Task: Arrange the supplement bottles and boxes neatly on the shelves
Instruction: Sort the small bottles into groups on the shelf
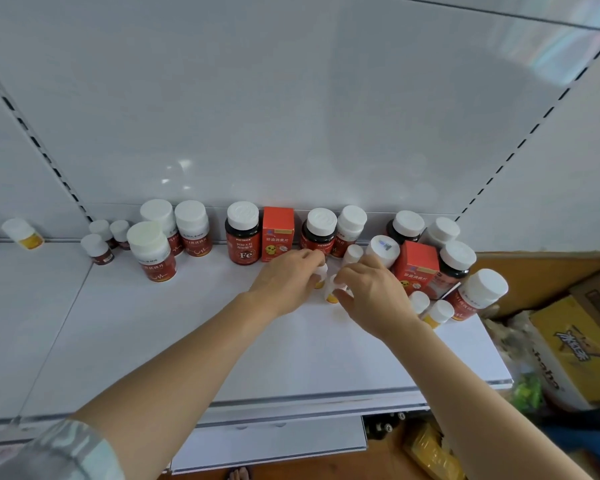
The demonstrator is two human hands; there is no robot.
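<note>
Shelf (153, 341) | back edge: dark Fe bottle (243, 233) upright, red box (278, 233) touching its right side | left back: three white-capped red-label bottles (151, 251) upright | centre: two small white bottles (331, 289), yellow bases, partly hidden by hands | right edge: second red box (417, 268) among crowded bottles

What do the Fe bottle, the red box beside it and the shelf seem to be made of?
Fe bottle: probably dark glossy plastic, possibly glass; white ribbed cap looks like plastic. Red box: printed cardboard, judging by its flat faces and sharp folded edges. Shelf: likely white-painted metal, smooth with a faint sheen.
</note>
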